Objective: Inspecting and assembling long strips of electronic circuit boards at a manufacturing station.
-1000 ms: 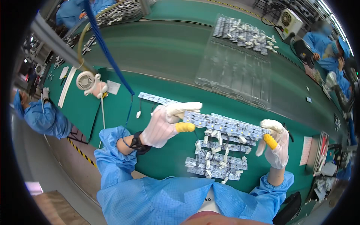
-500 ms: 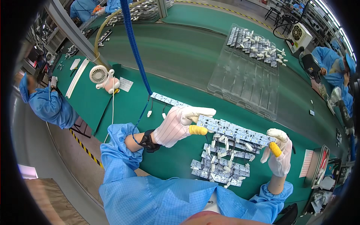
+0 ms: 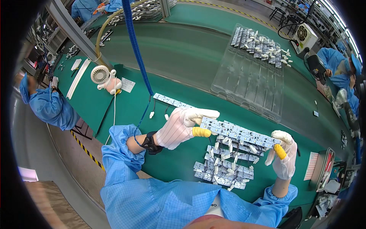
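Note:
I hold a long white circuit strip level above the green bench, one end in each gloved hand. My left hand pinches its left end between a yellow-capped thumb and the fingers. My right hand grips the right end the same way. Below the strip lies a pile of similar strips with white connectors. Another single strip lies flat on the bench beyond my left hand.
A clear plastic tray sits on the conveyor ahead, its far end filled with strips. A small white fan and a blue coiled cable are at the left. Other people in blue coats work at left and far right.
The view has shifted slightly, and both hands with the strip between them sit a little lower and further right in the picture. The grip on the strip is unchanged.

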### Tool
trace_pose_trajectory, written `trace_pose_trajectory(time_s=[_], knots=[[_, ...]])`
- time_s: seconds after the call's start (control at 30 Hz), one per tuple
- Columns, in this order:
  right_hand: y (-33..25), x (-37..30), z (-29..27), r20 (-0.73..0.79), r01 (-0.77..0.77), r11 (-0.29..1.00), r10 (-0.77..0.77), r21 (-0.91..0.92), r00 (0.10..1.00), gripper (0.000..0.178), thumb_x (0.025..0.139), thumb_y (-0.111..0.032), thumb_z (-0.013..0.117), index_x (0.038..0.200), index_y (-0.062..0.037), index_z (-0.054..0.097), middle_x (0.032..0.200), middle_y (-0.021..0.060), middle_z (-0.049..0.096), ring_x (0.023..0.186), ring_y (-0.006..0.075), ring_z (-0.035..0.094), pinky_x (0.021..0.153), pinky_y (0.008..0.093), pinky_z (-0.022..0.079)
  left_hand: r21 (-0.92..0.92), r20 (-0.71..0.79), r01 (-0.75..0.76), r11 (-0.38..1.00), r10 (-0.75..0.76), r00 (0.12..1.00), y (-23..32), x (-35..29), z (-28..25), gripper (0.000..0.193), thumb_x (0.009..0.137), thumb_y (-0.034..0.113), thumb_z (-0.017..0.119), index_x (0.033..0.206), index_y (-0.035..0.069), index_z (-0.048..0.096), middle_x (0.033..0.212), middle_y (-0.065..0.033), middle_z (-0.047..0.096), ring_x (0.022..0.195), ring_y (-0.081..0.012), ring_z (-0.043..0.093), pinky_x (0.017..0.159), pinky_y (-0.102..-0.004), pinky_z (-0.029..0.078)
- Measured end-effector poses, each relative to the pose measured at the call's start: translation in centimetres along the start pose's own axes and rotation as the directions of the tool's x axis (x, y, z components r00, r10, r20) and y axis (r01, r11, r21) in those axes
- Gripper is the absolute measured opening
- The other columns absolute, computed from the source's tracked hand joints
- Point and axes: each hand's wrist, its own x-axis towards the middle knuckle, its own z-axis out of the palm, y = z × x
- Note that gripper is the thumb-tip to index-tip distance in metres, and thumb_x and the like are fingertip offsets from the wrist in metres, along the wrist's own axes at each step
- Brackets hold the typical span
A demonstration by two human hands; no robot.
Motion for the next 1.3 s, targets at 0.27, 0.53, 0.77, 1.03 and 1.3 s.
trace_pose_trajectory(time_s=[0.27,0.53,0.77,1.03,1.3], knots=[[0.2,0.0,-0.1,0.005,0.014,0.999,-0.015,0.033,1.000,0.057,0.078,-0.032,0.072,0.113,0.0071,0.049,0.077,0.0121,0.061,0.046,0.0153,0.057,0.037,0.0202,0.042,-0.012,-0.013,-0.043,0.999,0.043,0.999,-0.1,-0.1,0.1,0.054,0.074,0.038,0.071,0.112,0.002,0.061,0.099,-0.0095,0.068,0.086,-0.0220,0.066,0.078,-0.0309,0.050],[0.3,0.2,-0.1,-0.013,0.029,0.999,-0.029,0.044,1.000,0.037,0.085,-0.014,0.063,0.113,0.0071,0.050,0.069,0.0107,0.060,0.044,0.0150,0.056,0.044,0.0220,0.044,0.034,0.002,-0.039,0.999,0.039,0.999,-0.2,0.0,0.1,0.055,0.071,0.037,0.073,0.112,0.003,0.061,0.102,-0.0093,0.068,0.087,-0.0235,0.066,0.079,-0.0307,0.050],[0.7,0.1,-0.3,0.006,0.041,0.999,-0.041,0.010,0.999,0.043,0.085,-0.021,0.064,0.114,0.0065,0.049,0.080,0.0131,0.060,0.042,0.0133,0.054,0.038,0.0194,0.039,-0.104,0.029,0.065,0.992,-0.062,0.998,0.2,0.0,0.0,0.052,0.070,0.031,0.075,0.111,0.003,0.061,0.094,-0.0094,0.069,0.083,-0.0209,0.066,0.076,-0.0287,0.050],[0.5,0.2,-0.1,0.035,0.084,0.992,-0.087,0.097,0.996,0.036,0.086,-0.012,0.062,0.114,0.0071,0.049,0.067,0.0113,0.060,0.042,0.0157,0.056,0.043,0.0226,0.044,0.001,0.013,-0.007,1.000,0.007,1.000,0.1,0.0,-0.1,0.052,0.070,0.032,0.075,0.111,0.002,0.062,0.097,-0.0087,0.069,0.082,-0.0204,0.066,0.076,-0.0290,0.050],[0.5,0.1,-0.4,0.009,0.053,0.998,-0.054,0.026,0.999,0.047,0.085,-0.023,0.065,0.116,0.0081,0.047,0.074,0.0127,0.061,0.042,0.0122,0.054,0.040,0.0190,0.041,-0.063,0.008,0.003,0.998,-0.002,1.000,0.1,0.0,0.1,0.052,0.073,0.036,0.073,0.110,0.002,0.062,0.097,-0.0094,0.069,0.085,-0.0208,0.066,0.077,-0.0296,0.050]])
